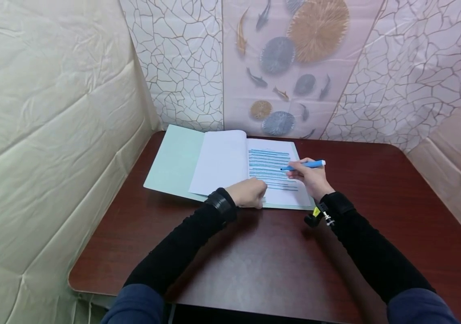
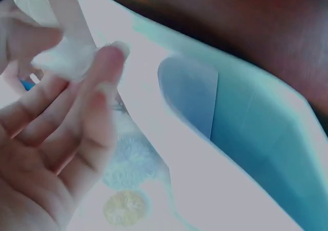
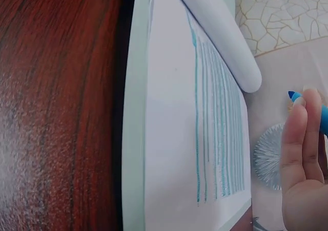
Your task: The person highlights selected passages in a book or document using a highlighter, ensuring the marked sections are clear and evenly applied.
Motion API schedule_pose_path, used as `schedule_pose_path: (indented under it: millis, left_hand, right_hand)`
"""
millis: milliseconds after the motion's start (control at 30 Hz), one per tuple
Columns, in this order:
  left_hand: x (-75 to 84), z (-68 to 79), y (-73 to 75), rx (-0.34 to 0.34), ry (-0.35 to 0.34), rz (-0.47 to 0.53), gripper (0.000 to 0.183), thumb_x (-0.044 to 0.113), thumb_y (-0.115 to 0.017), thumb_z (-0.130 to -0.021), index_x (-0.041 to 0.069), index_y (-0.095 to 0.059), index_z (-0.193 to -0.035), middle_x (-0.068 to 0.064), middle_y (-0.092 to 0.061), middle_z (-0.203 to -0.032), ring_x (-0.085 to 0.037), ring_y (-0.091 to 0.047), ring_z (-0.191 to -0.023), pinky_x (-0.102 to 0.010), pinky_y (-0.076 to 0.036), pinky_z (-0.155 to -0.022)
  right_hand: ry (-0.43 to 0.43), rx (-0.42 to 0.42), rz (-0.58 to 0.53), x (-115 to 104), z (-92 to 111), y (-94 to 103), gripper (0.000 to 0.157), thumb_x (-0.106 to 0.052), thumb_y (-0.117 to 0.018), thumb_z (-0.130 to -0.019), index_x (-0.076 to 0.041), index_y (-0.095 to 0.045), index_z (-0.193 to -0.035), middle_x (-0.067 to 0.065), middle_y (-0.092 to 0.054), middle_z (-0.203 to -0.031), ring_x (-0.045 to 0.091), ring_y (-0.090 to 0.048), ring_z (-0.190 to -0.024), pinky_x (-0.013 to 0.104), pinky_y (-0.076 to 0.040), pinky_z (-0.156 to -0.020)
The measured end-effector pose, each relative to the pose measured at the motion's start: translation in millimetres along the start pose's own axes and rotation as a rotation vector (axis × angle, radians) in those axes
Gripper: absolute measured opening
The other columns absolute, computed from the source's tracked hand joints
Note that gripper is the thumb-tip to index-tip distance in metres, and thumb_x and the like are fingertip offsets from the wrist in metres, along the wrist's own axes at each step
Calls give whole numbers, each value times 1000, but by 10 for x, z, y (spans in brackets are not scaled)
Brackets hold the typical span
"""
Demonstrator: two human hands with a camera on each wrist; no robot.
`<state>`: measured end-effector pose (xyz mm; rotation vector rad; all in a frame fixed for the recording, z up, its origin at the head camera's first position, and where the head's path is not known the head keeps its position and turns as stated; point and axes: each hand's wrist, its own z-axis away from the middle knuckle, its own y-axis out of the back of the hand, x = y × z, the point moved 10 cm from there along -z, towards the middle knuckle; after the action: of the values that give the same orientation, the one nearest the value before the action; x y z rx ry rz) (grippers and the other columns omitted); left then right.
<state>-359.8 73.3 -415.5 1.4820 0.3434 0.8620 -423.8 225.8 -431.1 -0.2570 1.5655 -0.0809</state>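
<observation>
A mint-green folder [image 1: 178, 155] lies spread on the table, its white pages turned over to the left. On the right-hand page [image 1: 280, 196], lines of text carry blue highlighting. My right hand [image 1: 311, 179] pinches a blue highlighter [image 1: 313, 164], uncapped, over this page; its dark blue tip shows in the right wrist view, raised off the paper. My left hand [image 1: 248, 192] is at the folder's lower edge near the fold. In the left wrist view the left fingers [image 2: 110, 62] are loosely bent, with a blurred whitish patch between thumb and fingers.
The dark red-brown table [image 1: 246, 256] extends around the folder. A small black and yellow object [image 1: 314, 217] is by my right wrist. Patterned cloth [image 1: 181, 63] hangs behind the table, and pale padded sheets [image 1: 52, 148] stand at the sides.
</observation>
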Motion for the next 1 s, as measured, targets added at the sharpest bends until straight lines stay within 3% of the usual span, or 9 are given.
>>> schedule_pose_path:
  millis: [300, 567, 767, 1000]
  left_hand:
    - [-200, -48, 335, 172, 76, 47, 13, 9, -67, -84, 6, -59, -94, 0, -52, -76, -14, -46, -67, -22, -37, -60]
    - [-314, -23, 394, 286, 104, 92, 7, 6, -62, -85, 6, -58, -91, -1, -52, -76, -14, -45, -66, -22, -36, -58]
    - [-343, -23, 377, 309, 109, 123, 7, 5, -62, -86, 6, -59, -92, -1, -51, -76, -14, -46, -65, -22, -36, -58]
    - [-358, -60, 418, 325, 108, 107, 7, 7, -62, -86, 9, -58, -93, -1, -53, -78, -14, -48, -67, -22, -37, -60]
  right_hand:
    - [3, -29, -66, -186, 28, -124, 32, -28, -56, -97, 3, -64, -97, 7, -73, -90, 16, -72, -73, 28, -58, -74]
    - [27, -88, -51, -226, 77, -285, 23, -21, -58, -97, -3, -68, -88, 8, -72, -91, 17, -70, -70, 29, -58, -74]
    - [16, -157, -60, -198, 113, -391, 23, -15, -52, -100, -4, -67, -86, 7, -71, -93, 16, -69, -72, 29, -58, -76]
    - [18, -203, -84, -268, 131, -476, 27, -23, -52, -100, -3, -68, -91, 7, -73, -89, 17, -71, -73, 30, -58, -78]
